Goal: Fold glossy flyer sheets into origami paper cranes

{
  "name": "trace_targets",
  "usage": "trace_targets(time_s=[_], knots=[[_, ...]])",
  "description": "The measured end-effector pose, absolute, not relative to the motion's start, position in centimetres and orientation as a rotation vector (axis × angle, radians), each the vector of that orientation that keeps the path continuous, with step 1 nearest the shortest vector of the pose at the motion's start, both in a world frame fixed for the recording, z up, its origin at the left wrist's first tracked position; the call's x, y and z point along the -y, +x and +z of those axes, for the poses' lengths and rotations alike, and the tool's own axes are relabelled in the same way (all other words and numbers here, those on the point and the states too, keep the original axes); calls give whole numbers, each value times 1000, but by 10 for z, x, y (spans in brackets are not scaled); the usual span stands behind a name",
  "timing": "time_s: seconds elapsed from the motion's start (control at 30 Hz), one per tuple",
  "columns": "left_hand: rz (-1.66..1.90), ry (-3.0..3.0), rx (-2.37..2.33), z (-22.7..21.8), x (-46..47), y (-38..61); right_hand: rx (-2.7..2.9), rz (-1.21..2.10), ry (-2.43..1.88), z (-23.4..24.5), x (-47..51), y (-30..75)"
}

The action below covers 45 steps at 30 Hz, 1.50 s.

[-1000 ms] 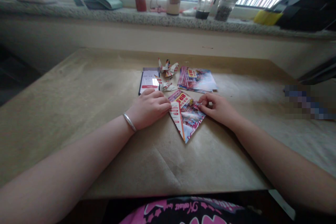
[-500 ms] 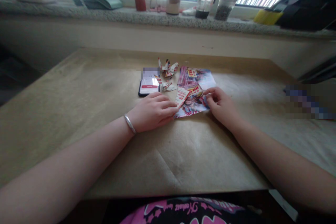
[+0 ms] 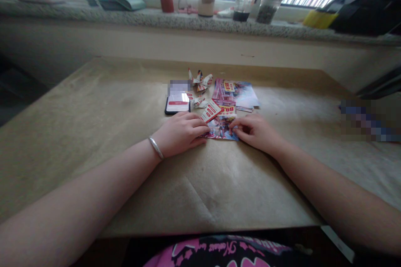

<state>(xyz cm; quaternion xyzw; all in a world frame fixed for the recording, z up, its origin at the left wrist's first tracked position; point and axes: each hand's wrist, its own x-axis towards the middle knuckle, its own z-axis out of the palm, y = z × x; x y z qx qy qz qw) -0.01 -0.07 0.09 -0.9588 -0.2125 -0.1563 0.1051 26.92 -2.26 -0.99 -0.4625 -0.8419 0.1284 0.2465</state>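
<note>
A colourful printed flyer (image 3: 221, 126) lies on the table between my two hands, with its large price figures towards the far side. My left hand (image 3: 184, 133) rests flat with fingers stretched, the fingertips on the flyer's left edge. Thumb and curled fingers of my right hand (image 3: 253, 131) close on the flyer's right edge. A red-and-white printed flap or slip (image 3: 211, 110) slants across the flyer's upper left; whether it is joined to the flyer, I cannot tell. Just behind, more flyers (image 3: 242, 91) lie in a loose pile. Folded paper shapes (image 3: 203, 82) stand to their left.
A phone (image 3: 177, 107) with a lit screen lies beyond my left hand. Bottles and a clear container (image 3: 268, 2) stand on the stone windowsill (image 3: 175, 21) behind the table (image 3: 140, 192). A blurred-out item (image 3: 368, 121) lies at the far right.
The flyer has turned and shifted left, lying squarer to me and apart from the pile. My right hand has moved left with its edge; my left hand has barely moved.
</note>
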Motion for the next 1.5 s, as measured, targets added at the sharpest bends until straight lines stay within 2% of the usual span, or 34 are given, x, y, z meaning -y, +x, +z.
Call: trace_targets(time_s=[0.27, 0.67, 0.97, 1.13, 1.27, 1.5], knots=[[-550, -2817, 613, -1, 2, 4, 2461, 6, -1073, -3, 28, 267], [-503, -2814, 647, -3, 0, 5, 2634, 33, -985, -6, 26, 268], [-474, -2888, 681, -1, 3, 6, 2667, -128, -890, -1, 29, 263], [-491, -2959, 624, -5, 1, 3, 2612, -53, -921, 2, 31, 262], [-483, -3043, 621, -7, 1, 2, 2551, 169, -971, 1, 33, 262], [-374, -3256, 627, -3, 5, 3, 2227, 439, -1295, -1, 34, 264]])
